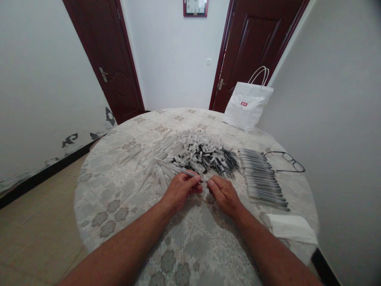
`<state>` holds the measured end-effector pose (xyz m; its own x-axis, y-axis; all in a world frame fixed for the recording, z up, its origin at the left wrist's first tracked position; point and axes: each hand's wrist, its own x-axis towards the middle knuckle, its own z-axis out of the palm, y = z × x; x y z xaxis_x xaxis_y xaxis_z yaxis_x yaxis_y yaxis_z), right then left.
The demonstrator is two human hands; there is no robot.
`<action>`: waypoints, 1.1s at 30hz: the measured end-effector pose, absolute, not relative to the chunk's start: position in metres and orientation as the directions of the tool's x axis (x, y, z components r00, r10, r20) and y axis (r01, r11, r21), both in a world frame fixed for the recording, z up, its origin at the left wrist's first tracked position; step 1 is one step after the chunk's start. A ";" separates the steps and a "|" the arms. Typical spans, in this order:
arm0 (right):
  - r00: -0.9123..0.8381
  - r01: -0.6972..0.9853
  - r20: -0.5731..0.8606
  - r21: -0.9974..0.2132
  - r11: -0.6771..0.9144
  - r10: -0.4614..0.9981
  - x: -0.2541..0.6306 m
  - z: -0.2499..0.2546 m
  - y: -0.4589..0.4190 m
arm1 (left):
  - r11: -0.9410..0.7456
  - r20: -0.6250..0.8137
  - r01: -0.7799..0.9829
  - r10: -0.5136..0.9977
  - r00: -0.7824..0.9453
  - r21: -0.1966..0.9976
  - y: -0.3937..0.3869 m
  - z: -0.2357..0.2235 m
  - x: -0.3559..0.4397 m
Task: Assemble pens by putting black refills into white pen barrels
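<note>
My left hand (181, 190) pinches a clear pen barrel (185, 172) that sticks out up and to the left. My right hand (224, 194) meets it at the barrel's near end, fingertips closed on a small part I cannot make out. Both hands hover over the round table (119, 198) with its patterned cloth. Just beyond them lies a heap of clear barrels (154, 163), white caps and black refills (208, 155). To the right, a neat row of assembled pens (263, 178) lies side by side.
A pair of glasses (285, 161) rests right of the pen row. A white paper bag (247, 105) stands at the table's far right edge. A folded white tissue (290, 228) lies near right. Two dark doors and a wall stand behind.
</note>
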<state>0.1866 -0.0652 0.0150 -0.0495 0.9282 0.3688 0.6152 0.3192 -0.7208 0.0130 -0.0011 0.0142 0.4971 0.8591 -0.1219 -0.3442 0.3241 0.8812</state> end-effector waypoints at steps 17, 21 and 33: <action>0.274 0.659 0.589 -0.691 0.297 0.761 0.212 0.031 -0.065 | -0.293 0.187 0.348 0.933 0.308 0.891 0.020 0.043 -0.022; 0.305 0.632 0.628 -0.696 0.341 0.716 0.215 0.032 -0.065 | -0.467 0.284 0.542 0.876 0.389 0.698 0.022 0.039 -0.028; 0.454 0.461 0.468 -0.851 0.249 0.758 0.216 0.034 -0.066 | -0.666 0.115 0.746 0.743 0.660 0.021 0.013 0.013 0.006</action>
<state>0.2160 -0.0661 0.0345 0.4535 0.7585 0.4680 0.4615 0.2494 -0.8514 0.0060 0.0126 0.0131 0.6597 0.7426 0.1155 0.7459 -0.6658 0.0209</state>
